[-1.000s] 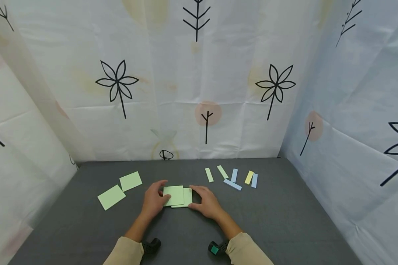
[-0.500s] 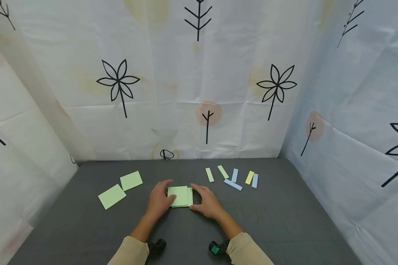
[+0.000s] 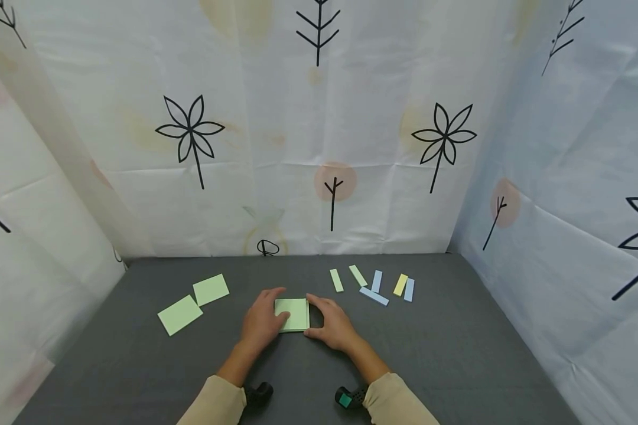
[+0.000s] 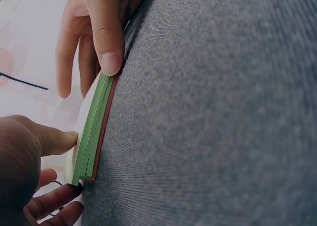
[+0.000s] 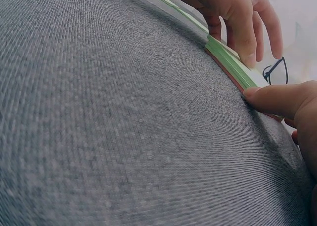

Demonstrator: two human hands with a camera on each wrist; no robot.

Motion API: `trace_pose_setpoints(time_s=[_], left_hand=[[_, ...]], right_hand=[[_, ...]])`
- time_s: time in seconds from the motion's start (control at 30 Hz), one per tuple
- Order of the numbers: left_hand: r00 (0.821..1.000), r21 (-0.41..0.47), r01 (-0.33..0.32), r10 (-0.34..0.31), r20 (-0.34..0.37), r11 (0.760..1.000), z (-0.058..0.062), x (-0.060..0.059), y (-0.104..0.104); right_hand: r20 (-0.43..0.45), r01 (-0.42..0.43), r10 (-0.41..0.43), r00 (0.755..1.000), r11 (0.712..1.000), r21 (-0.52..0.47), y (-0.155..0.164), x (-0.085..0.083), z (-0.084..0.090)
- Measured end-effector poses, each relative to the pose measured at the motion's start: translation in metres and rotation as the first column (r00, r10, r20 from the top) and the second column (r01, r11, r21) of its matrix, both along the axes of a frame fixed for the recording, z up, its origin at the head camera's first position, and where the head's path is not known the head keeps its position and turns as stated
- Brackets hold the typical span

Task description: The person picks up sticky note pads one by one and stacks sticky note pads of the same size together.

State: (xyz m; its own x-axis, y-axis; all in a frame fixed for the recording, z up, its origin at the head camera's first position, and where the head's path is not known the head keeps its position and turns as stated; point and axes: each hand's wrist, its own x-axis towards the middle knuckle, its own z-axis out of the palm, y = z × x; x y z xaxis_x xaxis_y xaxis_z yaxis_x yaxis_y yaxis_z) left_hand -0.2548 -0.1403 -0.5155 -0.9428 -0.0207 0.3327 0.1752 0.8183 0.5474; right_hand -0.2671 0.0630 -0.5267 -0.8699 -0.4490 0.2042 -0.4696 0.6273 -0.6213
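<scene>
Both hands close on a small stack of green cards (image 3: 293, 314) lying flat at the middle of the grey tabletop (image 3: 457, 354). The left hand (image 3: 263, 321) grips the stack from 9 o'clock, thumb laid on the top card and fingers curled at its far edge. The right hand (image 3: 334, 321) holds it from 3 o'clock, thumb pressed to the near edge and fingers bent over the far right corner. In the left wrist view the stack (image 4: 94, 134) shows several green layers squared together over a reddish bottom layer, pinched between a thumb tip and the fingers.

Two loose green cards (image 3: 194, 302) lie well apart at 9 o'clock. A scatter of thin green, blue and yellow strips (image 3: 374, 284) sits near at 2 o'clock. Bare cloth runs toward 6 o'clock and 4 o'clock; the curtain walls (image 3: 319, 147) bound 12, 9 and 3 o'clock.
</scene>
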Motion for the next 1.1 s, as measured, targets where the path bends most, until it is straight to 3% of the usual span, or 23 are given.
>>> trace_pose_setpoints(time_s=[0.33, 1.1], left_hand=[[0.999, -0.095, -0.006, 0.002, -0.034, 0.995, 0.0033, 0.0029, 0.0034], [0.998, -0.094, -0.028, 0.023, -0.052, 0.995, 0.0032, 0.0059, 0.0103]], right_hand=[[0.000, -0.028, 0.028, 1.000, 0.999, -0.019, 0.0006, 0.0000, 0.0001], [0.010, -0.018, 0.018, 1.000, 1.000, -0.013, 0.0013, 0.0014, 0.0022]])
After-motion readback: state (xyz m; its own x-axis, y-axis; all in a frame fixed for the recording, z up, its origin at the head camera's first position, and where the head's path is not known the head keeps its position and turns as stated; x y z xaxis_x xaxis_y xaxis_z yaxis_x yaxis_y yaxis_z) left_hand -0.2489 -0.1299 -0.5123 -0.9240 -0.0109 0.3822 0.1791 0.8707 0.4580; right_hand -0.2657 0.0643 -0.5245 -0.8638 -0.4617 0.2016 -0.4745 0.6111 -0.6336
